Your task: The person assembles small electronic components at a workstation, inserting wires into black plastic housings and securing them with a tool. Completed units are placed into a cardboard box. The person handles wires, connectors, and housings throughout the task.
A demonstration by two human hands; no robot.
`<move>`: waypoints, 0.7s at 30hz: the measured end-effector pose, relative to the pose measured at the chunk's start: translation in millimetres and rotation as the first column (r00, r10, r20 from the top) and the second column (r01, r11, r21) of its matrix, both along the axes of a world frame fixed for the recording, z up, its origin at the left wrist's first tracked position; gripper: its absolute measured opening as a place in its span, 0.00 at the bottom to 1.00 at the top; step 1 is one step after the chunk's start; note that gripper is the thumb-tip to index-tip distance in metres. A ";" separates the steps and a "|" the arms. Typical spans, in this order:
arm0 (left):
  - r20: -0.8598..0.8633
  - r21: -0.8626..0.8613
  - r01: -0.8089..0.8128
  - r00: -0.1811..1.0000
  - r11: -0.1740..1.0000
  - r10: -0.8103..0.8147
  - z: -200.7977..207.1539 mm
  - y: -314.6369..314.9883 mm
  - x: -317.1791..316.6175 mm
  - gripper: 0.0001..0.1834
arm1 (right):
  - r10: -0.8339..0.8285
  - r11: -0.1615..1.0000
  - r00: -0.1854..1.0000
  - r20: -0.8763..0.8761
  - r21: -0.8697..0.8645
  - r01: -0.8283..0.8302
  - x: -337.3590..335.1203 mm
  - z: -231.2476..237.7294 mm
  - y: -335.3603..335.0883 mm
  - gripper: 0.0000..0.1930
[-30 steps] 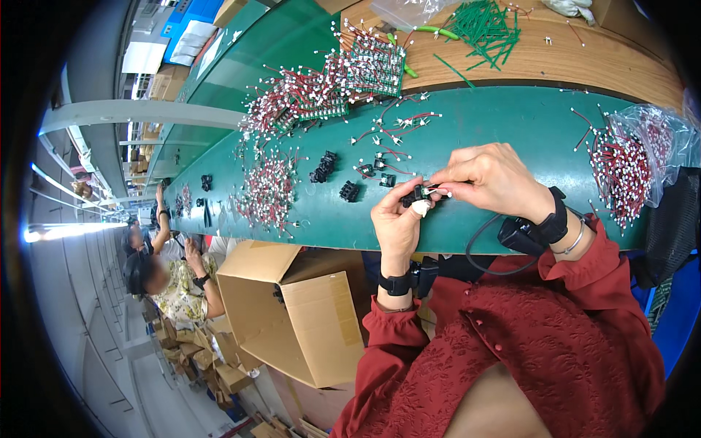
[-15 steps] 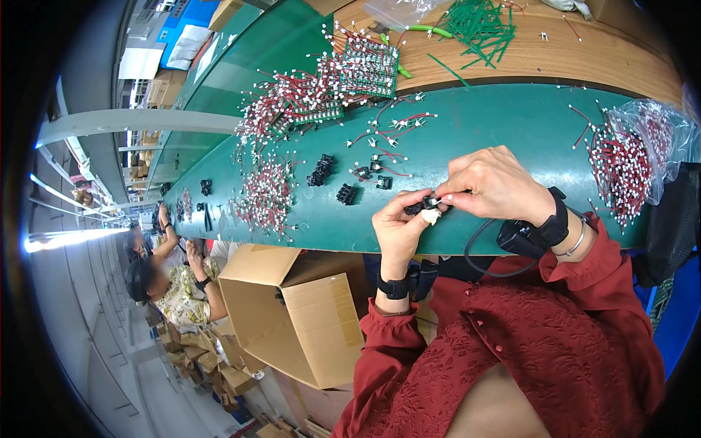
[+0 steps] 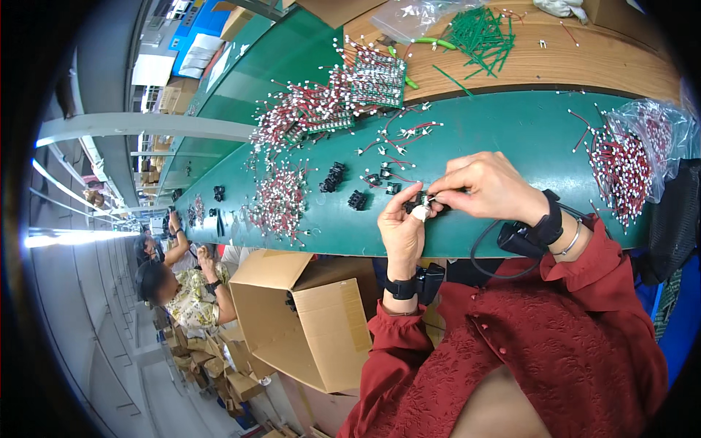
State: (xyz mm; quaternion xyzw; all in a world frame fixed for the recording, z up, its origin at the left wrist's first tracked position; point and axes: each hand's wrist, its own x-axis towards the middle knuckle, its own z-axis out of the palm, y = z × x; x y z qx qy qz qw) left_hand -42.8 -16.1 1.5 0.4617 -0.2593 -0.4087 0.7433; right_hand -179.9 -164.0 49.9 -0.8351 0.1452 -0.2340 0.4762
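Over the near edge of the green bench, both my hands meet at a small black plastic part (image 3: 412,204). My left hand (image 3: 401,232) pinches it between thumb and fingers, with something white at the thumb tip. My right hand (image 3: 483,185) is closed in a pinch against the same part; what its fingertips hold is too small to make out. Just beyond lie loose black parts (image 3: 393,188), some with red wires attached. Left of these are two clusters of black parts, a longer one (image 3: 332,177) and a shorter one (image 3: 357,200).
Red-wired white connectors form a pile (image 3: 281,198) at left and another (image 3: 619,171) by a clear bag (image 3: 650,120) at right. Wired green circuit boards (image 3: 381,82) and green strips (image 3: 478,36) lie farther back. An open cardboard box (image 3: 281,328) stands below the bench; co-workers (image 3: 186,292) sit at far left.
The whole view has shifted slightly, so bench items at left appear farther right and lower. My hands stay together at the black part, with the right fingertips pressed closer to it.
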 end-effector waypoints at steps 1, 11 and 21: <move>-0.024 -0.010 0.003 1.000 1.000 -0.003 -0.7 0.1 0.7 0.21 | -0.003 1.000 1.000 0.008 0.025 0.002 -1.9 0.8 -5.2 0.07; 0.126 0.170 -0.123 0.987 0.978 0.103 14.8 15.4 0.7 0.19 | -0.087 0.986 0.996 0.013 0.143 0.084 -3.5 -4.0 -22.6 0.08; 0.334 0.163 -0.335 0.904 0.928 0.268 30.8 1.3 8.5 0.20 | -0.166 0.985 0.983 -0.082 0.040 0.170 1.1 -10.4 -23.4 0.10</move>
